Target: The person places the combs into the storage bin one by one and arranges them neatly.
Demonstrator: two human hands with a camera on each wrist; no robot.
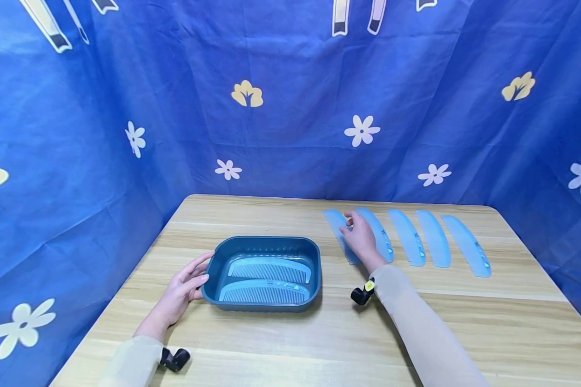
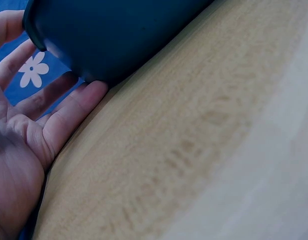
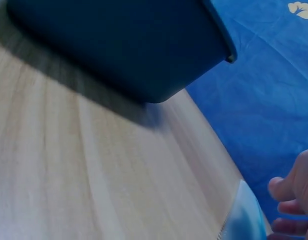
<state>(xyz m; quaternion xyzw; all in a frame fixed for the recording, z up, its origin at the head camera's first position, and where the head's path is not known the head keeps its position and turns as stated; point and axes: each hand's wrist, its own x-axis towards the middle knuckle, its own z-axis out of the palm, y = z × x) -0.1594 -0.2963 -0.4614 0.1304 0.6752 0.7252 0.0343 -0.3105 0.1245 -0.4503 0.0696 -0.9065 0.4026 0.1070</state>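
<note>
A blue flowered curtain (image 1: 281, 134) hangs behind the pale wooden worktop (image 1: 314, 349). Left of the middle stands my dark box (image 1: 263, 307), upright, with two combs inside: the far comb (image 1: 269, 263) and the near comb (image 1: 264, 285), teeth turned towards me.

My left grip (image 1: 176, 293) is unclenched at the box's left end, fingers spread and touching it from outside, as if to steady it. My right grip (image 1: 360, 239) holds nothing that I can see; its fingers bend loosely, thumb apart, over the leftmost comb (image 1: 335, 223). The four other combs (image 1: 408, 236) lie in a row to its right on the worktop.

I take the step in hand to be fetching that leftmost comb for the box. The next move, as I judge it, calls for lowering my fingertips to its thin edge and pinching it without dragging its neighbour along.

Only the head view gives me the inside of the box and the whole row. The left wrist view adds the low side: my fingers meet the rim and the bottom corner, which the head view hides. The right wrist view shows one comb's end just beside my fingers, with a gap between; most of that hand is cut off there.
</note>
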